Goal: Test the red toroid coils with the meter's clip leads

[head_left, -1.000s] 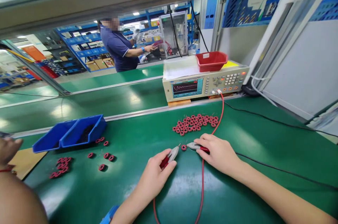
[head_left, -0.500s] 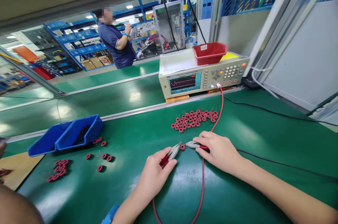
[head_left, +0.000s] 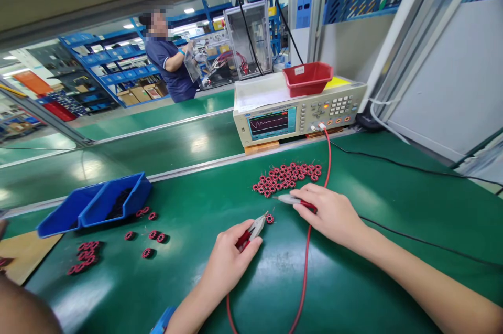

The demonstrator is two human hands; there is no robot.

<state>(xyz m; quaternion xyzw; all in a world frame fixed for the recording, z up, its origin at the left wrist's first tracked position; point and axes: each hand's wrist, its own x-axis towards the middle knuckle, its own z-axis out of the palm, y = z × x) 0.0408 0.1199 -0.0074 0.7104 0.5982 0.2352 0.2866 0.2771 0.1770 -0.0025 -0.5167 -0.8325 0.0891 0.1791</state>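
Note:
My left hand pinches a red-and-grey test clip. Its jaws meet a thin wire lead beside a small red-and-black wound ring coil; whether they grip the lead is too small to tell. In my right hand is a second test clip, pointing left, its tip apart from that coil. Just beyond this tip lies a cluster of similar coils, thin leads sticking up. A red cable passes under my right hand and loops toward the front.
A tester with a lit screen stands behind, a red bin on top. At left are blue bins, loose coils and a coil group. Another person's arm shows lower left; a person stands beyond.
My right hand has moved its test clip up and away from the single coil, toward the cluster. My left hand stays at the coil. The view has shifted slightly.

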